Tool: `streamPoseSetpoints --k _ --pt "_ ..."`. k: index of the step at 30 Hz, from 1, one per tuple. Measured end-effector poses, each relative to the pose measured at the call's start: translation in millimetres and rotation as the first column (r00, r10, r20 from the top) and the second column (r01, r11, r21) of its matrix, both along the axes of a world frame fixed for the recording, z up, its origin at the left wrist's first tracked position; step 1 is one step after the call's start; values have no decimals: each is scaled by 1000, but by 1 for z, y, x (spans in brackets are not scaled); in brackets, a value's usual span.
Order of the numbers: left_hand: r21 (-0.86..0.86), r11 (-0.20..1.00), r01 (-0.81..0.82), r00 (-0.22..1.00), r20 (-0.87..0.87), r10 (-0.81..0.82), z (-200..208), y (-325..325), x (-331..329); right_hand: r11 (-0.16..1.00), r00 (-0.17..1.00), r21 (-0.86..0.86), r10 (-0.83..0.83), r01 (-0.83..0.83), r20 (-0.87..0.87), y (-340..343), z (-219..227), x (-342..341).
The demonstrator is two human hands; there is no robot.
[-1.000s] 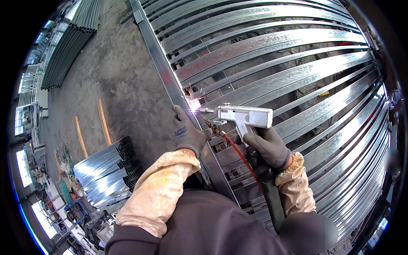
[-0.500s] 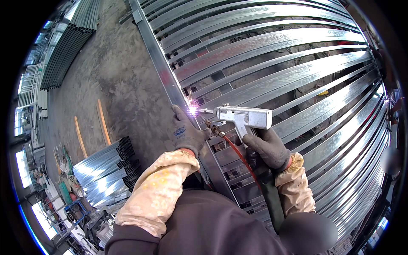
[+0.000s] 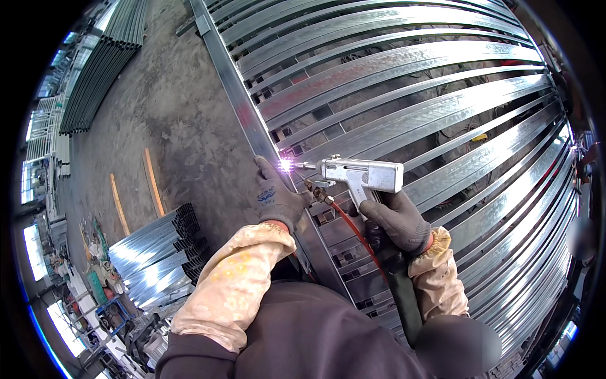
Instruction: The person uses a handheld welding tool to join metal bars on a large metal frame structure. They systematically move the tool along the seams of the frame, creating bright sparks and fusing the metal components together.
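My right hand (image 3: 401, 221), in a dark grey glove, grips the handle of a silver handheld welding gun (image 3: 372, 175). The gun's nozzle points left at a bright violet-white arc (image 3: 286, 165) on the long metal beam (image 3: 243, 104). Below the nozzle sits a brass-coloured fitting (image 3: 320, 192) with a red hose (image 3: 356, 230). My gloved left hand (image 3: 274, 199) lies closed over the beam just below the arc, fingers along its left side and thumb toward the fitting. Its finger undersides are hidden. A thick black sleeved cable (image 3: 401, 297) runs down from the gun's handle.
Shiny metal slats (image 3: 442, 104) run from the beam toward the right, with cables under them. Left on the floor are stacked metal profiles (image 3: 151, 252), two wooden strips (image 3: 153, 183) and a tube bundle (image 3: 104, 76). Another bright arc (image 3: 575, 150) glows at the far right.
The arc's glow is a little smaller and throws fewer sparks. My hands and the welding gun have hardly moved.
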State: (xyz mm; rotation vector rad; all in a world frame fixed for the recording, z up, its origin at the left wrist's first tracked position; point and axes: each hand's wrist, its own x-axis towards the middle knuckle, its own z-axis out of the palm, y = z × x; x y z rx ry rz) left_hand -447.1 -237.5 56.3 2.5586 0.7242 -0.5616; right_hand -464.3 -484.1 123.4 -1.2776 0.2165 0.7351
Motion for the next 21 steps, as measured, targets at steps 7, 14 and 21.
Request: streamPoseSetpoints --k 7,14,21 --pt "26 1000 -3 1000 23 2 -9 1 -1 1000 1000 -9 24 -24 8 -1 1 0" --pt "43 999 31 999 22 -32 -7 2 -2 1000 1000 18 -2 2 5 -1 -1 -3" --pt "44 999 22 999 43 -24 -9 1 -3 1000 999 10 23 -23 32 -3 1 -4"
